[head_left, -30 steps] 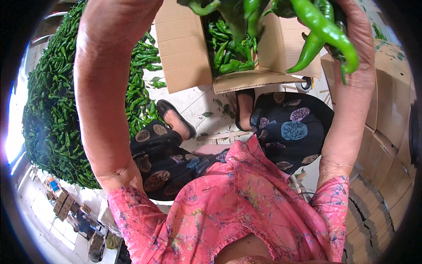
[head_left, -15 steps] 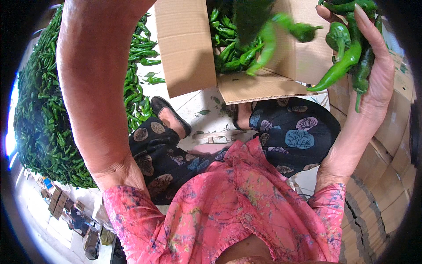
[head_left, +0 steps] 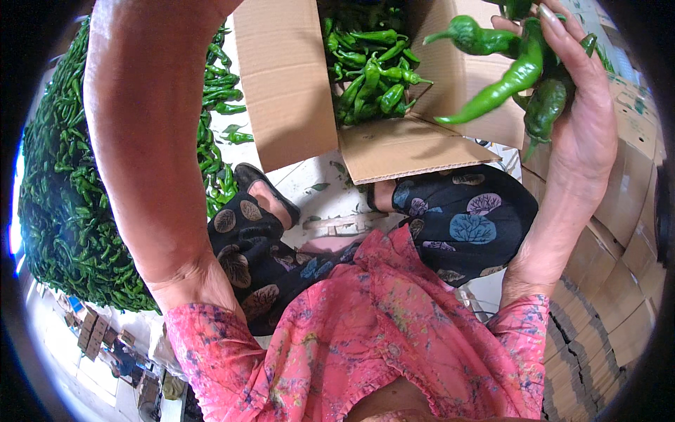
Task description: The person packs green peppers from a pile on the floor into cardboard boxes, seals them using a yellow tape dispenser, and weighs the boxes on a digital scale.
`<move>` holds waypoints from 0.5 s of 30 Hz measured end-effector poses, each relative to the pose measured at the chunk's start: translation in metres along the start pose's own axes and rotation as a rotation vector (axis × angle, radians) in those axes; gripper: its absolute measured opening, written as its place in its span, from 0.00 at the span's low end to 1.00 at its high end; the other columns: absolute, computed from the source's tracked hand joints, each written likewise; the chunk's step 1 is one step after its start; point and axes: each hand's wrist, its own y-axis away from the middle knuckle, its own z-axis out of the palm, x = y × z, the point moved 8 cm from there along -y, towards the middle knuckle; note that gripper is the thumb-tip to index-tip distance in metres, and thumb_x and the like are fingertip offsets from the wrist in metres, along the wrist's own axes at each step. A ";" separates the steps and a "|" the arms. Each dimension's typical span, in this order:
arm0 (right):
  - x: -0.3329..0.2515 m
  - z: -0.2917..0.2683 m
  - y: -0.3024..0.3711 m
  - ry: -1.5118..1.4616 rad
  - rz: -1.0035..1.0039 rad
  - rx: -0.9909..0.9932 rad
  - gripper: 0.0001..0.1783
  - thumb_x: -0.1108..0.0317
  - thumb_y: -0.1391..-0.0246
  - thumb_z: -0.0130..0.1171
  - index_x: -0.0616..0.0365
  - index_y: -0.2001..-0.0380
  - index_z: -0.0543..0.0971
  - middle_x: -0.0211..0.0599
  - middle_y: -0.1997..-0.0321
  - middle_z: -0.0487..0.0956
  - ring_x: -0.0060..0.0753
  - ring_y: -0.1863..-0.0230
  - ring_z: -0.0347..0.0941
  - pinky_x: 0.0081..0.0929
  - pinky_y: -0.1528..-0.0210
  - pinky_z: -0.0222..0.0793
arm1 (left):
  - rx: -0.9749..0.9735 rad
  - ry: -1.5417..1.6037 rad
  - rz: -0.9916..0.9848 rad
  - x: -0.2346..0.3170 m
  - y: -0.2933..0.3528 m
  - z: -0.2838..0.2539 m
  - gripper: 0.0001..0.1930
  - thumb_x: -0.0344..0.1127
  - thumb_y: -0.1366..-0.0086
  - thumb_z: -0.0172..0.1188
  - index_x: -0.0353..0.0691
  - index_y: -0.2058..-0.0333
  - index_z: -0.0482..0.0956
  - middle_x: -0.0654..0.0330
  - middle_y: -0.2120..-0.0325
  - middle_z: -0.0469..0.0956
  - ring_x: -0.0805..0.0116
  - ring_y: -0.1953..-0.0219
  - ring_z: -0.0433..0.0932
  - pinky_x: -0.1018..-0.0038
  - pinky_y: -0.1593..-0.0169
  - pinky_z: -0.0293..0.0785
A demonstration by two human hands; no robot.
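Note:
Several long green peppers [head_left: 526, 67] lie bunched in my right hand [head_left: 587, 105], raised at the upper right beside an open cardboard box [head_left: 287, 77]. Its fingers curl round the peppers, and some of the bunch runs past the top edge. My left arm reaches up and out over the top edge, so that hand is out of sight. Inside the box, more green peppers [head_left: 373, 81] lie in a loose layer, and its near flap [head_left: 411, 151] folds out toward my knees.
A tall heap of green peppers [head_left: 70, 190] rises on the left, with loose ones [head_left: 235, 135] spilled on the white floor near my shoe [head_left: 267, 193]. Stacked flattened cardboard [head_left: 598, 281] stands along the right. Bits of leaf lie between my feet.
Peppers blurred in mid-air above the box now rest inside it, and the dark shape over it is gone. My right hand has shifted slightly left, still holding its bunch.

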 end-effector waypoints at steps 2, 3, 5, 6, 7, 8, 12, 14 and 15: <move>-0.001 0.001 0.001 0.133 0.026 0.040 0.21 0.71 0.41 0.60 0.71 0.46 0.74 0.46 0.49 0.79 0.36 0.54 0.81 0.25 0.50 0.79 | 0.000 -0.007 -0.003 -0.001 0.000 0.000 0.46 0.38 0.44 0.74 0.37 0.30 0.59 0.49 0.40 0.73 0.58 0.42 0.77 0.65 0.39 0.75; -0.001 0.001 0.001 0.156 0.035 0.015 0.21 0.71 0.41 0.59 0.71 0.47 0.74 0.47 0.48 0.78 0.36 0.52 0.80 0.27 0.48 0.78 | 0.002 -0.014 -0.002 -0.001 0.000 -0.001 0.46 0.38 0.44 0.74 0.38 0.30 0.59 0.49 0.40 0.73 0.58 0.42 0.76 0.65 0.39 0.74; -0.001 0.001 0.003 0.185 0.055 -0.008 0.21 0.69 0.40 0.58 0.71 0.47 0.74 0.47 0.47 0.78 0.36 0.50 0.79 0.28 0.46 0.77 | 0.001 -0.020 -0.003 0.000 0.000 -0.001 0.46 0.39 0.43 0.74 0.38 0.30 0.59 0.49 0.40 0.73 0.58 0.42 0.76 0.65 0.39 0.74; -0.004 0.002 0.005 0.187 0.060 -0.005 0.21 0.68 0.40 0.57 0.70 0.47 0.74 0.47 0.47 0.78 0.36 0.50 0.79 0.28 0.47 0.77 | -0.002 -0.023 -0.002 0.000 0.000 0.000 0.45 0.39 0.43 0.74 0.38 0.30 0.59 0.49 0.39 0.73 0.58 0.42 0.76 0.65 0.39 0.74; -0.007 0.004 0.006 0.192 0.067 -0.003 0.21 0.68 0.39 0.57 0.70 0.47 0.74 0.47 0.46 0.78 0.36 0.50 0.79 0.28 0.47 0.78 | -0.005 -0.027 0.001 0.001 -0.001 0.000 0.45 0.39 0.43 0.73 0.38 0.30 0.59 0.49 0.39 0.73 0.58 0.41 0.76 0.65 0.39 0.74; -0.010 0.006 0.008 0.216 0.132 0.011 0.21 0.66 0.39 0.56 0.68 0.46 0.74 0.46 0.46 0.78 0.35 0.49 0.78 0.27 0.49 0.78 | -0.009 -0.031 0.000 0.001 -0.001 0.001 0.45 0.39 0.42 0.73 0.38 0.30 0.60 0.49 0.39 0.73 0.58 0.41 0.76 0.65 0.40 0.74; -0.002 0.015 0.015 0.361 0.200 0.142 0.25 0.61 0.38 0.55 0.65 0.42 0.73 0.46 0.44 0.77 0.34 0.46 0.76 0.26 0.52 0.78 | -0.014 -0.050 0.001 -0.004 -0.001 0.001 0.44 0.39 0.41 0.72 0.39 0.30 0.60 0.50 0.39 0.72 0.58 0.41 0.76 0.66 0.40 0.74; 0.004 0.014 0.016 0.391 0.230 0.149 0.29 0.59 0.38 0.56 0.65 0.38 0.70 0.47 0.43 0.77 0.34 0.44 0.75 0.26 0.52 0.77 | -0.015 -0.064 -0.002 -0.010 0.001 -0.001 0.43 0.40 0.41 0.72 0.39 0.30 0.60 0.50 0.38 0.72 0.58 0.41 0.76 0.66 0.40 0.74; 0.003 0.013 0.017 0.386 0.242 0.131 0.30 0.59 0.38 0.56 0.65 0.37 0.69 0.47 0.43 0.77 0.34 0.44 0.75 0.26 0.52 0.76 | -0.015 -0.074 0.000 -0.008 0.000 -0.002 0.43 0.40 0.40 0.72 0.40 0.30 0.60 0.50 0.38 0.72 0.59 0.41 0.76 0.66 0.40 0.74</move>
